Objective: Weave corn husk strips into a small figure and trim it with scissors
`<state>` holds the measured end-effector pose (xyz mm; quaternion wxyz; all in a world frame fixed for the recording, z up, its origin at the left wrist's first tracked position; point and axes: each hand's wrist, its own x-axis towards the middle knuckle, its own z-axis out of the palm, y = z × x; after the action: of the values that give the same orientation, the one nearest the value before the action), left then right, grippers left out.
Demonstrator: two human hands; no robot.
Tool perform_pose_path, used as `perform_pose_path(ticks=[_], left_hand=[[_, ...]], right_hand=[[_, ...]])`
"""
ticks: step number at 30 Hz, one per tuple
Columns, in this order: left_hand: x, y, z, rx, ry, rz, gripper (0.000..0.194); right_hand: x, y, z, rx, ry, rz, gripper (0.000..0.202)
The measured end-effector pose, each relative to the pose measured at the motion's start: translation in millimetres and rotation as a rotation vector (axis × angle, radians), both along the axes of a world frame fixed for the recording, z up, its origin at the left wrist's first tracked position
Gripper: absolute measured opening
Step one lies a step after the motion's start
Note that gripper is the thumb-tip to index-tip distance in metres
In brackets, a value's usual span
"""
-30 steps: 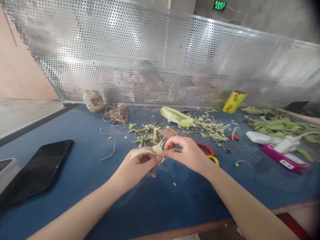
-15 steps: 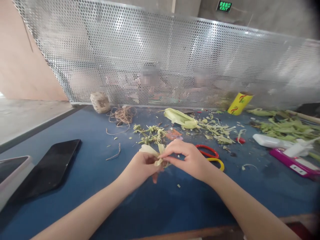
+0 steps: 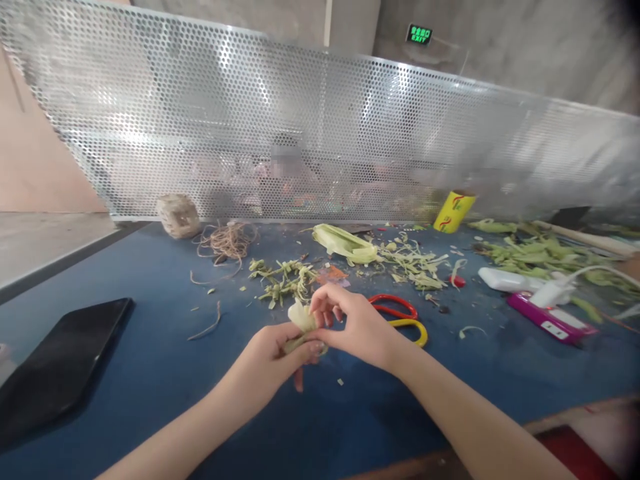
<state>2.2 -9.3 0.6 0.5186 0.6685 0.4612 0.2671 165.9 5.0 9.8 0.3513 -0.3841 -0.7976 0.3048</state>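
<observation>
I have the pale corn-husk strip (image 3: 301, 316) between 2 hands, raised in front of the blue tabletop (image 3: 280, 440) near the middle of my view. The left hand (image 3: 274, 353) has its thumb and forefinger clamped on the strip's lower part. The right hand (image 3: 357, 328) pinches the strip from the other side, thumb and forefinger closed on it and the rest curled in; its exact contact is partly hidden by the fingers.

I judge the strip very light, soft and pliant, a little slick, and likely to split along its grain if tugged hard. I would take hold of the gathered part with flat fingertips, leaving the broad, thin upper flap uncreased.

Just beyond the hands I see knotted husk pieces (image 3: 280, 277). Beside the right hand lie the scissors, with a red handle loop (image 3: 399, 315) and a yellow handle loop (image 3: 420, 331). Farther out are a larger husk bundle (image 3: 345, 245), husk shreds (image 3: 415, 263) and tangled twine (image 3: 225, 241). To my left lies a black phone (image 3: 65, 367); to my right, a purple power strip (image 3: 545, 315). A yellow tube (image 3: 454, 212) leans before the perforated metal screen (image 3: 300, 100).
</observation>
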Motion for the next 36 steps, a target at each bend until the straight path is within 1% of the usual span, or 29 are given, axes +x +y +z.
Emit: perform_pose_path(ticks=[6,11,15,18,19,20,21,23,24,26,27,31,33,36], left_hand=[[1.2,1.9,1.7,0.009,0.002,-0.004,0.024],[1.2,-0.3,7.5,0.053,0.088,-0.004,0.026],[2.4,-3.7,11.1,0.046,0.120,0.005,0.027],[2.2,-7.2,10.5,0.055,0.145,-0.023,0.025],[1.9,-8.7,9.9,0.064,0.147,-0.039,0.025],[1.6,-10.2,9.1,0.072,0.148,-0.057,0.024],[1.3,-11.8,8.3,0.078,0.149,-0.077,0.025],[0.9,-14.8,6.9,0.077,0.146,-0.145,0.029],[0.6,-16.1,6.4,0.073,0.141,-0.188,0.031],[0.0,-18.2,5.4,0.059,0.128,-0.254,0.032],[-0.5,-19.1,5.1,0.056,0.127,-0.262,0.031],[-3.4,-21.7,5.1,0.081,0.135,-0.199,0.028],[-5.1,-22.7,5.9,0.087,0.132,-0.190,0.027],[-7.3,-23.2,6.7,0.095,0.136,-0.208,0.025]], right_hand=[[3.8,2.6,2.5,-0.084,0.029,0.045,0.011],[1.3,2.1,2.3,-0.123,0.064,0.082,0.007],[0.9,-2.3,3.4,-0.163,0.053,0.069,0.007],[10.8,1.7,8.2,-0.197,0.010,0.145,0.009],[15.4,6.3,10.1,-0.212,-0.028,0.190,0.011],[19.5,12.5,11.7,-0.212,-0.075,0.197,0.013],[22.4,20.2,12.7,-0.169,-0.118,0.131,0.014],[21.8,37.9,12.5,0.069,-0.286,-0.127,0.013],[17.7,46.6,11.2,0.117,-0.326,-0.167,0.010],[2.9,61.5,7.3,0.172,-0.384,-0.175,0.008],[-6.6,67.0,5.1,0.191,-0.402,-0.164,0.009],[-39.4,77.8,-4.2,0.266,-0.498,-0.157,0.020],[-46.4,79.3,-9.5,0.279,-0.544,-0.160,0.022],[-45.1,79.3,-16.7,0.267,-0.581,-0.132,0.024]])
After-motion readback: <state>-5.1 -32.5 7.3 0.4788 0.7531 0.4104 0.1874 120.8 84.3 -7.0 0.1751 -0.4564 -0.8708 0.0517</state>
